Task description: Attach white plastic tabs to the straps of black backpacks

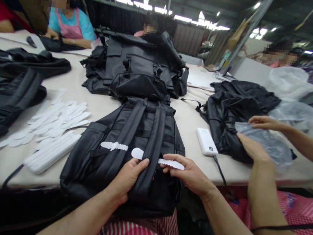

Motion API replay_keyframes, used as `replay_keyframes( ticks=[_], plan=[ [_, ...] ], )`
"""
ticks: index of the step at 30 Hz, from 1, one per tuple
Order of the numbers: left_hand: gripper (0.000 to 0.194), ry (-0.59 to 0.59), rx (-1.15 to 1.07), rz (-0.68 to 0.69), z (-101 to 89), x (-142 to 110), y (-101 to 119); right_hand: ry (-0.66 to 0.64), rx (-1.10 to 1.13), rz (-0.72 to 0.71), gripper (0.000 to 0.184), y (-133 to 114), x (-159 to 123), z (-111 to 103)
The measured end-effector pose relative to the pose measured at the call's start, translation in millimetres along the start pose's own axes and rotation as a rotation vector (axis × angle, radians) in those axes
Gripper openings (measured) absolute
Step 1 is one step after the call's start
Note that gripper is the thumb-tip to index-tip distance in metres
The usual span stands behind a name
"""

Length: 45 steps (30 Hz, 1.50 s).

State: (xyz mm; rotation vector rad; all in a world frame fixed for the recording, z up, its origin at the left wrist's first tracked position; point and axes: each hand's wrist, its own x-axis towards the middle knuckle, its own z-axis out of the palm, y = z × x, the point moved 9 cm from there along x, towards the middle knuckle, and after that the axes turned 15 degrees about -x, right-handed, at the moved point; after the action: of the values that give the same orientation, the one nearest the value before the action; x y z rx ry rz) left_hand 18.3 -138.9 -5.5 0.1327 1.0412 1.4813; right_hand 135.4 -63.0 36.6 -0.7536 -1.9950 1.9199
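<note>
A black backpack (85, 158) lies at the table's front edge before me, its two shoulder straps facing up. My left hand (129, 177) is closed on the right-hand shoulder strap (157, 137), thumb on top. Between the thumb and fingers of my right hand (194, 176) is a white wavy-edged strip (175, 164). It runs behind that strap, and a rounded white end (137, 153) shows on the strap's other side. Another white strip (114, 146) lies across the left-hand shoulder strap (126, 132).
Loose white strips (58, 120) and a stacked bundle (51, 153) lie left. More black backpacks stand behind (144, 60) and left (0, 98). A white power bank (206, 141) with a cable sits right, near a co-worker's hands (261, 123) on a black bag (234, 105) and clear plastic.
</note>
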Motion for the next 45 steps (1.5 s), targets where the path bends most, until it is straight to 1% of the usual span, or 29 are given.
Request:
replay_keyframes(
  ticks=[2,3,6,8,11,13,14,16,18,20,23,26,29,32,33,35,37,39,40,43,45],
  plan=[
    [0.020,0.001,0.010,0.006,-0.4,0.0,0.3,0.086,-0.101,-0.031,0.024,0.0,4.3,-3.7],
    [0.020,0.001,0.016,0.005,-0.9,-0.2,0.0,0.126,-0.133,-0.063,0.019,-2.2,6.0,-5.6],
    [0.022,-0.004,0.039,0.013,-2.4,-1.4,-0.9,0.225,-0.171,-0.143,0.017,-10.7,8.1,-11.9],
    [0.026,-0.019,0.053,0.038,-1.8,-2.0,-0.7,0.224,-0.206,-0.134,0.019,-15.3,10.3,-12.1],
    [0.034,-0.057,0.088,0.100,2.3,-0.5,0.5,0.136,-0.378,-0.142,0.018,-30.1,17.6,-0.8],
    [0.035,-0.064,0.158,0.183,5.1,1.4,4.9,0.085,-0.556,-0.175,0.015,-42.1,25.3,12.0],
    [0.034,-0.057,0.213,0.241,6.2,2.1,8.7,0.083,-0.647,-0.192,0.015,-47.0,29.7,18.1],
    [0.030,-0.026,0.340,0.370,8.1,1.8,17.8,0.124,-0.786,-0.194,0.015,-50.7,39.1,26.8],
    [0.028,0.014,0.460,0.460,9.1,0.3,24.0,0.201,-0.825,-0.162,0.016,-46.0,46.0,29.9],
    [0.029,0.030,0.560,0.491,9.9,-0.4,25.2,0.281,-0.783,-0.123,0.017,-35.3,47.9,28.6],
    [0.030,0.007,0.659,0.471,11.6,0.3,22.3,0.364,-0.671,-0.124,0.017,-21.2,41.9,24.5],
    [0.030,-0.008,0.723,0.449,13.4,1.0,23.6,0.425,-0.579,-0.153,0.018,-16.8,32.4,18.5],
    [0.027,-0.041,0.788,0.480,21.3,-1.0,31.6,0.441,-0.531,-0.146,0.018,-15.6,27.6,13.9],
    [0.018,-0.064,0.874,0.504,30.0,-4.1,38.0,0.452,-0.511,-0.114,0.016,-12.6,26.7,8.2],
    [0.016,-0.077,0.877,0.490,32.1,-4.5,38.0,0.447,-0.510,-0.107,0.015,-11.6,27.2,7.4],
    [0.017,-0.109,0.811,0.424,33.8,-3.9,34.8,0.423,-0.518,-0.104,0.016,-9.9,29.5,8.2],
    [0.019,-0.107,0.702,0.326,30.2,-1.2,29.4,0.393,-0.543,-0.110,0.018,-9.0,33.2,12.1],
    [0.018,-0.069,0.633,0.232,22.1,2.9,23.5,0.399,-0.586,-0.097,0.019,-7.2,37.5,15.6],
    [0.016,-0.056,0.624,0.206,18.1,4.9,21.6,0.409,-0.612,-0.076,0.018,-5.4,40.0,17.1],
    [0.015,-0.009,0.680,0.230,6.4,9.8,24.5,0.444,-0.682,0.002,0.013,0.8,46.4,20.5],
    [0.019,0.053,0.708,0.240,-3.2,11.7,27.9,0.441,-0.709,0.009,0.010,1.4,49.1,24.0]
  ],
)
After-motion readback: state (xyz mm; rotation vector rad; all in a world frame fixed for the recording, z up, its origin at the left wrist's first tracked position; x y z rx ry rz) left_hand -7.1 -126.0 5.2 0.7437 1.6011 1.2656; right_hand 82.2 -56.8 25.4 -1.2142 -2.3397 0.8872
